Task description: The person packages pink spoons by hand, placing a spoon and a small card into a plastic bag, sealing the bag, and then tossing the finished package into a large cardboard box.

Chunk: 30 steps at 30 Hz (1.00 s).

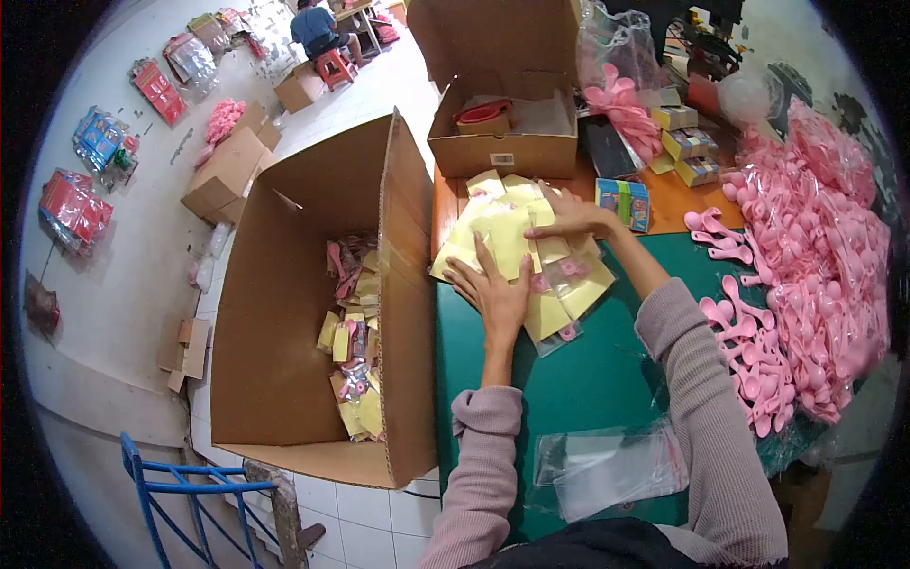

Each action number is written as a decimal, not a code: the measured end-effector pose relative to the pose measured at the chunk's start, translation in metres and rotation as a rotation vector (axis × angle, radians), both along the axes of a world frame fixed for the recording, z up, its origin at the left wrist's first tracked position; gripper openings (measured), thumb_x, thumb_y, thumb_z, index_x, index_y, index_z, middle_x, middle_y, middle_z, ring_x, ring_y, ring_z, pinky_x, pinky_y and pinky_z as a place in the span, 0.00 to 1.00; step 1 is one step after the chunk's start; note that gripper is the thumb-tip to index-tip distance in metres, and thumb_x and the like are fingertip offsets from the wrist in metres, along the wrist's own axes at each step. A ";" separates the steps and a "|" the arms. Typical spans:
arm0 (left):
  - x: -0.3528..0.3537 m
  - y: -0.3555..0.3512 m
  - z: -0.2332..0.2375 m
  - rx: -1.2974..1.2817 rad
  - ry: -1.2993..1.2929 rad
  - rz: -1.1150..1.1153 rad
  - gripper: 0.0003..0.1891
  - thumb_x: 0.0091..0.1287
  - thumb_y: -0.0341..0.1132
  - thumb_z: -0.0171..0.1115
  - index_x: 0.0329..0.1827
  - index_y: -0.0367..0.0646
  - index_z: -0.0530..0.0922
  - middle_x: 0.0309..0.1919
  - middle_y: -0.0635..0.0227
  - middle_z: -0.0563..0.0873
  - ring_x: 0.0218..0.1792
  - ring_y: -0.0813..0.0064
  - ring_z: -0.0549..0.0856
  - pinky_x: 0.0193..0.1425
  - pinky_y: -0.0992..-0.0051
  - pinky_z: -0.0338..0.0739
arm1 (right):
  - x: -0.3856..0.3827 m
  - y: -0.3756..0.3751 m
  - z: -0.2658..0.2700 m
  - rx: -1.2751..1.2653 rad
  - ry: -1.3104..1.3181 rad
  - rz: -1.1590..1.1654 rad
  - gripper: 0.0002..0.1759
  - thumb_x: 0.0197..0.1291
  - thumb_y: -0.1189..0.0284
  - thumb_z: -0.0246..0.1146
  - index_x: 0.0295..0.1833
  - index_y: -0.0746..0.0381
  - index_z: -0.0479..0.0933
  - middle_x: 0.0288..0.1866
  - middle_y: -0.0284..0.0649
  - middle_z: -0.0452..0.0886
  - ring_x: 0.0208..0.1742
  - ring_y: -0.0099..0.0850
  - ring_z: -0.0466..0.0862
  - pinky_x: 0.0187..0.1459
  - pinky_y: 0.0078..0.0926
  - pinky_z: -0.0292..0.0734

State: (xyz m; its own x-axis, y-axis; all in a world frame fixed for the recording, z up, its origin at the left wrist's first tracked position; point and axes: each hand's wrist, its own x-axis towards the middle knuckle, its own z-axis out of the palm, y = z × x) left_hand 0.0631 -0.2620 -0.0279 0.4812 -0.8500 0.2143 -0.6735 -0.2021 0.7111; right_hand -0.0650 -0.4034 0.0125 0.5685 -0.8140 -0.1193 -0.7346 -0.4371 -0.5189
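Both hands lie on a pile of clear packets holding yellow cards (pixel 502 237) and small pink pieces, at the far edge of the green table. My left hand (pixel 493 296) rests on the near left of the pile with its fingers spread. My right hand (pixel 575 216) reaches over the pile's far right side, its fingers stretched out across the packets. Neither hand has its fingers wrapped round anything. A large cardboard box (pixel 294 360) stands left of the table, with similar packets (pixel 355 365) inside it.
Loose pink spoons (pixel 754 365) and a big bagged heap of spoons (pixel 825 284) lie at the right. Clear plastic bags (pixel 616 469) lie near my body. An open cardboard box (pixel 502 152) stands behind the pile, beside small printed boxes (pixel 623 204). A person (pixel 318 33) sits far back.
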 end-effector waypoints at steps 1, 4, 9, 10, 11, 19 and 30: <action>0.000 0.000 0.000 -0.004 -0.021 -0.001 0.43 0.58 0.61 0.54 0.71 0.56 0.46 0.65 0.30 0.39 0.66 0.33 0.37 0.67 0.45 0.37 | 0.003 0.002 0.005 0.003 -0.001 0.006 0.71 0.28 0.30 0.62 0.70 0.66 0.41 0.68 0.61 0.51 0.67 0.61 0.50 0.66 0.48 0.45; 0.002 -0.002 -0.003 0.020 0.006 -0.041 0.39 0.61 0.59 0.50 0.71 0.54 0.47 0.65 0.32 0.36 0.66 0.34 0.34 0.67 0.46 0.35 | 0.003 0.015 0.012 0.045 -0.012 0.034 0.68 0.30 0.35 0.66 0.69 0.69 0.45 0.63 0.58 0.61 0.65 0.50 0.61 0.64 0.44 0.53; 0.007 -0.002 -0.005 -0.025 0.125 -0.113 0.38 0.62 0.58 0.49 0.71 0.54 0.47 0.66 0.34 0.33 0.67 0.36 0.32 0.67 0.46 0.34 | 0.005 0.030 0.005 0.479 -0.742 0.040 0.43 0.41 0.66 0.72 0.62 0.67 0.60 0.53 0.43 0.72 0.50 0.28 0.73 0.52 0.28 0.70; 0.006 -0.002 -0.005 -0.101 0.204 -0.149 0.39 0.62 0.59 0.49 0.71 0.53 0.47 0.66 0.35 0.33 0.67 0.37 0.31 0.67 0.47 0.34 | 0.005 0.035 0.011 0.482 -0.738 0.044 0.43 0.41 0.66 0.72 0.62 0.67 0.60 0.53 0.43 0.72 0.50 0.28 0.73 0.52 0.28 0.70; 0.005 -0.003 -0.004 -0.180 0.283 -0.182 0.39 0.61 0.59 0.49 0.71 0.53 0.47 0.66 0.36 0.33 0.67 0.39 0.31 0.68 0.47 0.34 | 0.004 0.040 0.018 0.590 -0.769 0.010 0.38 0.43 0.67 0.70 0.59 0.67 0.62 0.50 0.42 0.74 0.47 0.27 0.75 0.48 0.27 0.73; -0.002 0.004 0.022 -0.455 0.333 -0.357 0.41 0.57 0.41 0.62 0.70 0.41 0.49 0.67 0.42 0.48 0.70 0.50 0.45 0.70 0.61 0.42 | -0.014 0.066 0.007 0.735 -1.020 -0.256 0.24 0.49 0.72 0.63 0.53 0.63 0.68 0.44 0.36 0.77 0.39 0.27 0.80 0.40 0.25 0.80; 0.027 -0.019 -0.014 -0.449 0.961 -0.109 0.18 0.65 0.39 0.51 0.54 0.38 0.68 0.50 0.57 0.74 0.51 0.62 0.75 0.56 0.70 0.68 | -0.038 0.049 0.053 0.784 -1.518 -0.258 0.20 0.55 0.71 0.59 0.54 0.63 0.69 0.43 0.40 0.77 0.42 0.31 0.80 0.39 0.28 0.81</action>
